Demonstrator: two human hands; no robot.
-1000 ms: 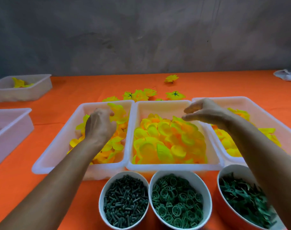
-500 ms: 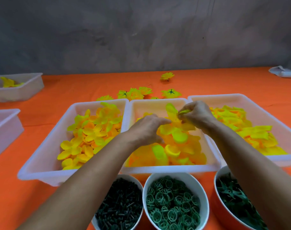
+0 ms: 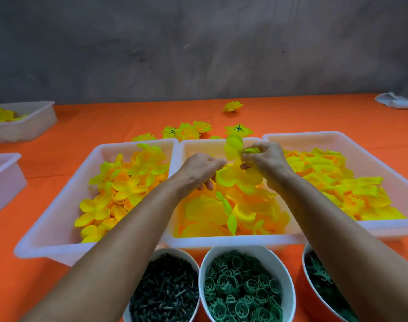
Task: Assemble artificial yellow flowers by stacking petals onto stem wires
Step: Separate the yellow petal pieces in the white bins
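Above the middle white tray (image 3: 221,240) both my hands meet on a yellow petal piece (image 3: 233,149) that stands up between them. My left hand (image 3: 198,169) pinches its lower part, with its fingers curled. My right hand (image 3: 265,161) pinches the piece from the right, fingers curled round it. Loose yellow-orange petals (image 3: 221,212) fill the middle tray beneath. The left tray (image 3: 59,231) holds smaller petals (image 3: 119,191), and the right tray (image 3: 337,138) holds crinkled yellow petals (image 3: 337,182). Any stem inside the grip is hidden.
Three white bowls stand at the front: dark pegs (image 3: 165,291), green rings (image 3: 242,289), green leaf parts (image 3: 323,282). Finished yellow flowers (image 3: 189,132) lie on the orange tablecloth (image 3: 82,126) behind the trays. Two more white trays (image 3: 21,122) sit at the far left.
My left hand left the left tray and came over the middle tray to meet my right hand. Both now hold a petal piece, raised a little higher than half a second ago.
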